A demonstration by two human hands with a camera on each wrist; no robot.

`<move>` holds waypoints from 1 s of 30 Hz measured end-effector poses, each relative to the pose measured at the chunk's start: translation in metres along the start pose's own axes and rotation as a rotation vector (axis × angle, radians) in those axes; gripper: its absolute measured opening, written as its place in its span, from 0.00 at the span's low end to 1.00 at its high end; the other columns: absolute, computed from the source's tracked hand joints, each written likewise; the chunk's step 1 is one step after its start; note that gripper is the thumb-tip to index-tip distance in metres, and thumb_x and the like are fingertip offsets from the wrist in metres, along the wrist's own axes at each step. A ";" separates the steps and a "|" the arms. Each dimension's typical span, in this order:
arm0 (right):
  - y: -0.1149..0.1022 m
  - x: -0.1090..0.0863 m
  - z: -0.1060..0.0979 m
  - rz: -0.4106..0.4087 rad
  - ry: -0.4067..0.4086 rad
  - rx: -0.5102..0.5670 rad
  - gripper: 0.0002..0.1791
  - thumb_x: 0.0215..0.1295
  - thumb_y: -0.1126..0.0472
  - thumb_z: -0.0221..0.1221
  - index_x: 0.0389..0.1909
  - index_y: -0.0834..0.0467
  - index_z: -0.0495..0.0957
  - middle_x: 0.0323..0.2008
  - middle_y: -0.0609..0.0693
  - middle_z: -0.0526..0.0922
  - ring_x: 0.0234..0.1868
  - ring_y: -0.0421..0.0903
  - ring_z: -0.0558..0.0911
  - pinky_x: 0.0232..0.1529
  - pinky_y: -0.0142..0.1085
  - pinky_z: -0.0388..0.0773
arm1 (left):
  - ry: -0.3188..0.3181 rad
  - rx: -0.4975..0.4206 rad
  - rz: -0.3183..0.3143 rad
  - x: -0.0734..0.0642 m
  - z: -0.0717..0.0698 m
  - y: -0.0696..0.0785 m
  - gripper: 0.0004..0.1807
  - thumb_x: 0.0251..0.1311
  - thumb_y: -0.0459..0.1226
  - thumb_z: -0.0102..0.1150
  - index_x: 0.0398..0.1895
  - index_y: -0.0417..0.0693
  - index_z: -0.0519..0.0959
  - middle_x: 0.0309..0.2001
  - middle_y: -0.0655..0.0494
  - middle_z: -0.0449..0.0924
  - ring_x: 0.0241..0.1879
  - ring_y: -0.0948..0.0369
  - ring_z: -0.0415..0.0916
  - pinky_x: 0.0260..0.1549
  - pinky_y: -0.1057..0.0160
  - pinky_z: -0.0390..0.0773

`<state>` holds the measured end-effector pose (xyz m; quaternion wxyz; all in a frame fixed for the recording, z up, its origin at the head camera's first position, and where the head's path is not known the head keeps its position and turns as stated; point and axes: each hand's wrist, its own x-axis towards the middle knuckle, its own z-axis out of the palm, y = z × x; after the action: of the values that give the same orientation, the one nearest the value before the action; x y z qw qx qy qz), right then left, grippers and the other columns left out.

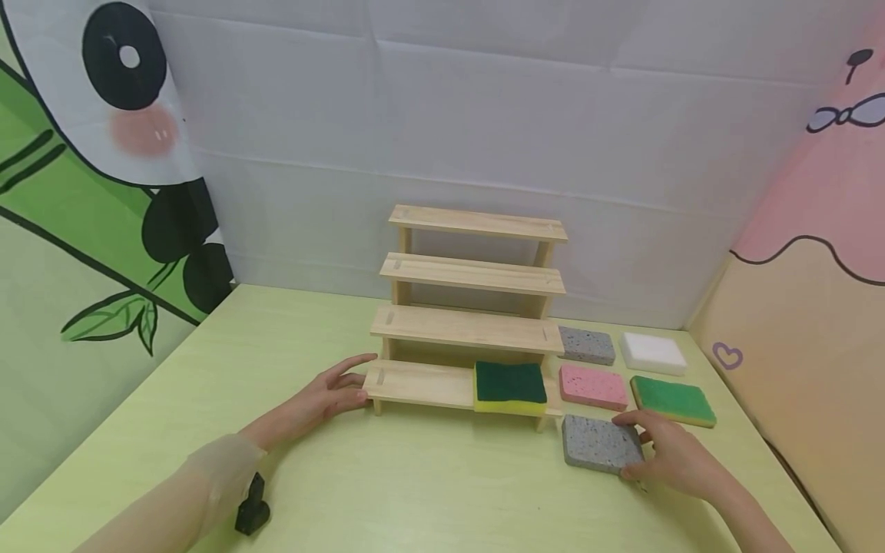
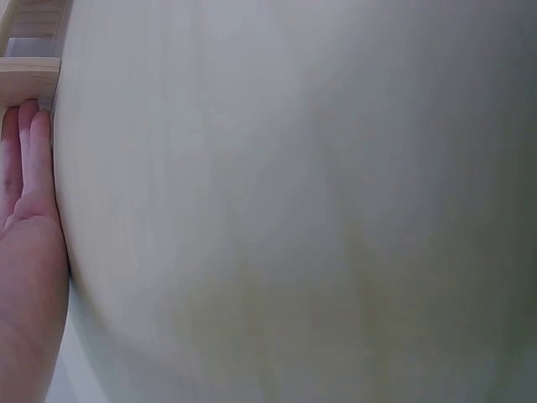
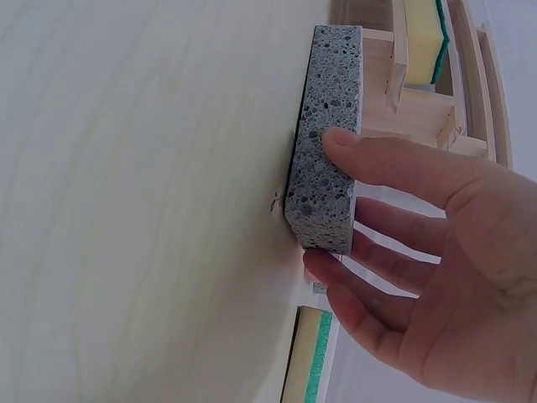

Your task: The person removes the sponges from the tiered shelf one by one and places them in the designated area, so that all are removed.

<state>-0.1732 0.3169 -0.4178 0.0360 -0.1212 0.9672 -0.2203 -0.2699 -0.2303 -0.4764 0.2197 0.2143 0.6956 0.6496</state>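
My right hand (image 1: 674, 459) pinches the right end of a grey speckled sponge (image 1: 598, 444), thumb on the near side and a fingertip on the far side. In the right wrist view the sponge (image 3: 325, 101) shows its pitted long side, with the thumb pressed on it. My left hand (image 1: 325, 401) touches the left end of the lowest step of a wooden four-step rack (image 1: 422, 382). Its fingers (image 2: 38, 151) look straight in the left wrist view. A dark green and yellow scouring sponge (image 1: 510, 384) lies on the right part of that step.
Right of the rack lie a pink sponge (image 1: 592, 385), another grey sponge (image 1: 586, 346), a white sponge (image 1: 653, 352) and a green scouring sponge (image 1: 674, 399). A small black object (image 1: 253, 508) is beside the left forearm. Printed cloth walls (image 1: 442, 115) stand behind and at both sides.
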 end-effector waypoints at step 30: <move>0.022 0.000 0.003 -0.087 -0.049 0.197 0.41 0.46 0.51 0.76 0.63 0.57 0.73 0.58 0.60 0.75 0.45 0.38 0.76 0.41 0.30 0.78 | 0.006 0.005 -0.012 0.001 -0.001 -0.001 0.37 0.73 0.35 0.50 0.79 0.61 0.48 0.64 0.50 0.71 0.61 0.62 0.75 0.59 0.68 0.76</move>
<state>-0.1776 0.3351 -0.4304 0.0616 -0.1645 0.9335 -0.3127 -0.2712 -0.2303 -0.4774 0.2209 0.2085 0.6991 0.6473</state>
